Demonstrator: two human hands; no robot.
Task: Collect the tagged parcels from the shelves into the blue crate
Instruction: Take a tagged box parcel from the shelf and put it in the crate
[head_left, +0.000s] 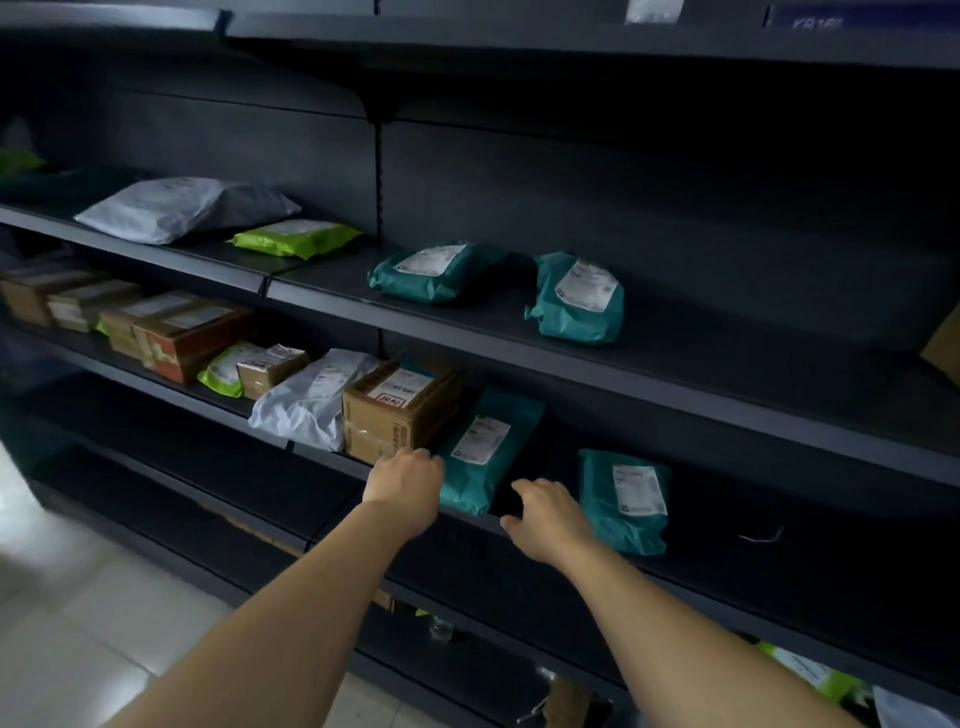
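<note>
Both arms reach to the middle shelf (727, 551). The left hand (408, 486) sits at the front corner of a cardboard box (400, 410), beside a teal parcel (485, 452) with a white label. The right hand (548, 514) hovers, fingers (524, 488) spread, between that parcel and another teal one (623, 501).

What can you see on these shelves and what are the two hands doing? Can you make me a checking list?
Surface: dark metal shelves, several tiers.
Job's things: teal parcel between the hands; another teal parcel to its right; two more teal parcels on the tier above; cardboard box; white bag.
Clutter: nothing seen.
Hands: left hand at the box's front edge; right hand open, holding nothing.
Cables: nothing seen.
Surroundings: pale tiled floor; blue crate not in view.
</note>
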